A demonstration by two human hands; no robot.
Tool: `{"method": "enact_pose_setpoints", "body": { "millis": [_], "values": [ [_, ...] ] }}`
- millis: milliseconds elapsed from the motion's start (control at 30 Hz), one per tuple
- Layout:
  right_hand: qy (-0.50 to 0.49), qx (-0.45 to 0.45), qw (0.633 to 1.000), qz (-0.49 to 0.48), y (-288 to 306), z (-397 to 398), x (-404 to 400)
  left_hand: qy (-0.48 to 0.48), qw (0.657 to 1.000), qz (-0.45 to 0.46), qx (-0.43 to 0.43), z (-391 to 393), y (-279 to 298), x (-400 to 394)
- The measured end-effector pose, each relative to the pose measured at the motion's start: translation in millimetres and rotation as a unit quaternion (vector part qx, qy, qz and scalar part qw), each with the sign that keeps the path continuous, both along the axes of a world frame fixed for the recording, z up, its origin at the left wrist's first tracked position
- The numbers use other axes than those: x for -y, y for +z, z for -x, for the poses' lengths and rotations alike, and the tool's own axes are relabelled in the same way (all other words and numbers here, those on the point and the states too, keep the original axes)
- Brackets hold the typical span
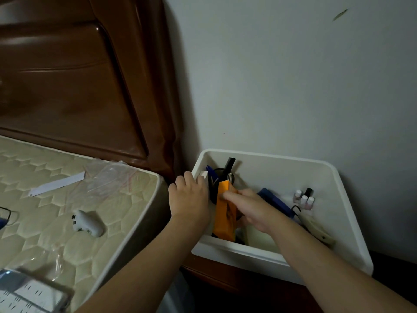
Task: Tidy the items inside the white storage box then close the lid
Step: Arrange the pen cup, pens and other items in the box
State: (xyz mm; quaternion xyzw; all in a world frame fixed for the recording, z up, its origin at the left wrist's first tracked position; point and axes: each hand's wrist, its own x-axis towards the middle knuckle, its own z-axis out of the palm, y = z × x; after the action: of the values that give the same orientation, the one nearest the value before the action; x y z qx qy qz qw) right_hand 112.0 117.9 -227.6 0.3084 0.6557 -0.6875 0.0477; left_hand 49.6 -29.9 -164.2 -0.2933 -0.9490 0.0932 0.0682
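Observation:
The white storage box stands open against the wall with no lid on it. My left hand curls over the box's left rim, next to a small white block. My right hand reaches inside and pinches an orange packet that stands upright near the left wall. Behind the packet sit a black cup with a black tube and blue pieces. A dark blue case, several small nail polish bottles and a cream-handled tool lie to the right.
The box rests on a brown wooden nightstand. To the left is a mattress holding a white device, a white strip, clear plastic bags and a transparent lidded case. A brown headboard rises behind.

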Motion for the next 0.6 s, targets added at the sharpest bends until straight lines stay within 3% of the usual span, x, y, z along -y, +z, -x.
{"method": "enact_pose_setpoints", "body": {
  "millis": [300, 433, 600],
  "values": [
    [0.052, 0.050, 0.996, 0.059, -3.3, 3.0, 5.1, -0.029, 0.999, 0.024, 0.014, 11.2, -3.7, 9.8],
    [0.017, 0.035, 0.992, 0.122, -2.4, 5.9, 11.4, 0.007, 0.995, -0.095, 0.017, 14.9, -14.6, 14.1],
    [0.015, 0.046, 0.994, 0.095, -1.2, 17.1, 18.9, 0.097, 0.948, -0.242, 0.182, 22.8, -32.2, 21.4]
  ]
}}
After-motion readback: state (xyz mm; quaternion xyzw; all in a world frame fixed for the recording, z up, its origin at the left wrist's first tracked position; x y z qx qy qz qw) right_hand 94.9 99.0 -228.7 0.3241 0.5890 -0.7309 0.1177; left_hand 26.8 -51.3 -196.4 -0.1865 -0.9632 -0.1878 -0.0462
